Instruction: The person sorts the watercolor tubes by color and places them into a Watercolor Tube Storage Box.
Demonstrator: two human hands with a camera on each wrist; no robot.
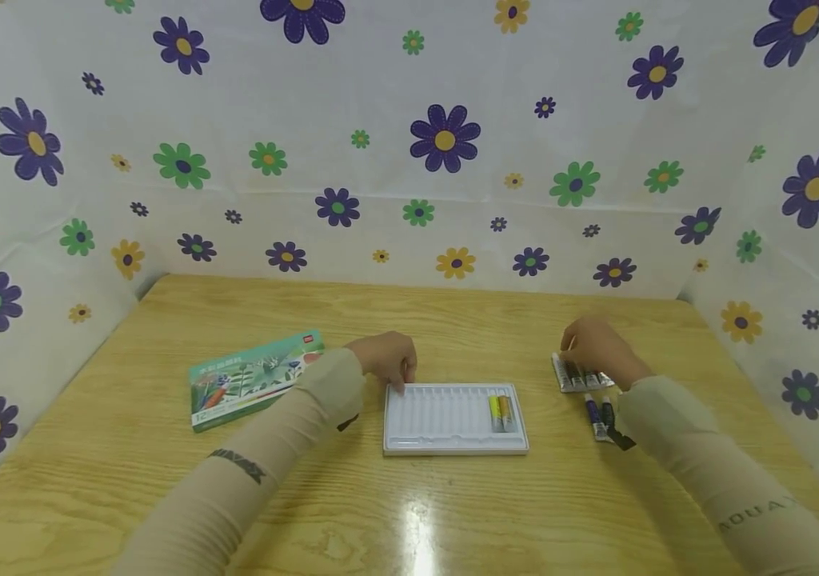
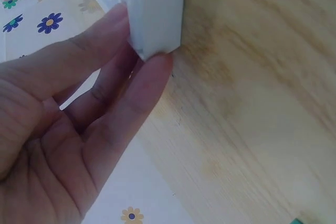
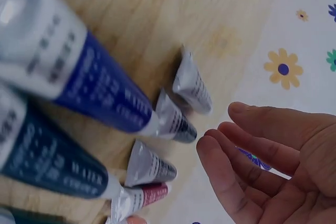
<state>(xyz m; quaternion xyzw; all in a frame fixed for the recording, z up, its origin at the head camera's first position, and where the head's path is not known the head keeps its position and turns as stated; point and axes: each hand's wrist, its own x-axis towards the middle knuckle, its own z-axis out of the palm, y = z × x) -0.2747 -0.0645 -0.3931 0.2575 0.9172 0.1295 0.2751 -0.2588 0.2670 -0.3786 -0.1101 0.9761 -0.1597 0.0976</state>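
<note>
Head view shows both forearms reaching forward: the left hand [image 1: 385,357] pinches the far-left corner of the white tray [image 1: 427,416] on the table [image 1: 352,512]; the right hand [image 1: 602,350], fingers loosely curved, empty, hovers by paint tubes [image 1: 575,379] right of the tray.

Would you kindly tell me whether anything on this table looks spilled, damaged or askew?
Nothing appears spilled or damaged. The green box, left of the white tray, looks askew: it lies slanted, while the tray sits roughly square to the far edge of the table. Several tubes lie outside the tray, on the right.
</note>
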